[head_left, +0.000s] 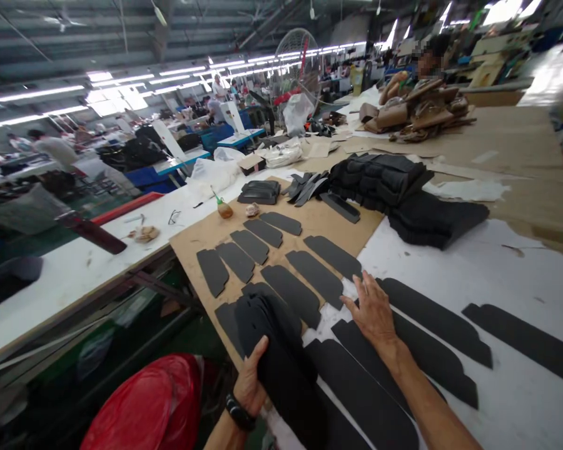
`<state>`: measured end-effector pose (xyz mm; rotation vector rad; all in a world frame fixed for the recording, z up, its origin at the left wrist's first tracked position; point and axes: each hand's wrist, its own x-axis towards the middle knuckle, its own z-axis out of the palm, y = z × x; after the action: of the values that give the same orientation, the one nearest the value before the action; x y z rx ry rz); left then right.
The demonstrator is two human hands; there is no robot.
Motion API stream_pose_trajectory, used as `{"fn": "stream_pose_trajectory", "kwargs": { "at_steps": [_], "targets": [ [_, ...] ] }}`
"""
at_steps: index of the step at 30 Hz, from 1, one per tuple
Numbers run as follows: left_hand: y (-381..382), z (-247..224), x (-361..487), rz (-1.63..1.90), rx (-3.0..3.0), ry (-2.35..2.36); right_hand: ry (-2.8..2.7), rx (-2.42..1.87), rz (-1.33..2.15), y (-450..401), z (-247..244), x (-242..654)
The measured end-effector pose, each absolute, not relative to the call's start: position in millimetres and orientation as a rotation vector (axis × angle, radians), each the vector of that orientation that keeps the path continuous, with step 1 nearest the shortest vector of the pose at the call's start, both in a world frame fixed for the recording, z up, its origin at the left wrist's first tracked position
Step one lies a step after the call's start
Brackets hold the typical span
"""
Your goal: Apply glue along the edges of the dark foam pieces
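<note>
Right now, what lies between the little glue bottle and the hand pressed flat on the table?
In the head view, rows of dark cut pieces on brown cardboard lie between the glue bottle and the right hand.

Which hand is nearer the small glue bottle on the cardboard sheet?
Left, narrowly. The glue bottle stands at the far edge of the cardboard. The left hand grips a stack of black pieces below it; the right hand lies flat farther right.
</note>
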<state>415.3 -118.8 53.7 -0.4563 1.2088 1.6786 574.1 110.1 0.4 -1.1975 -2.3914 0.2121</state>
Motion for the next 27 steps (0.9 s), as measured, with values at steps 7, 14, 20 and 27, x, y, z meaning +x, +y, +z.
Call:
{"fn": "stream_pose_trajectory", "kwargs": {
  "at_steps": [7, 14, 20, 27],
  "targets": [
    [-122, 37, 356, 1.632, -0.436, 0.943, -2.523, -1.301, 0.018, 134, -25, 493],
    [-119, 20, 331, 1.612, -0.438, 0.667, -2.598, -1.279, -0.105, 144, -35, 465],
    [-119, 14, 316, 1.63, -0.39, 0.677, -2.62, -1.23, -0.105, 152, -33, 448],
    [-135, 18, 317, 1.598, -0.235, 0.567, -2.559, -1.021, -0.066, 125, -10, 469]
  ]
}}
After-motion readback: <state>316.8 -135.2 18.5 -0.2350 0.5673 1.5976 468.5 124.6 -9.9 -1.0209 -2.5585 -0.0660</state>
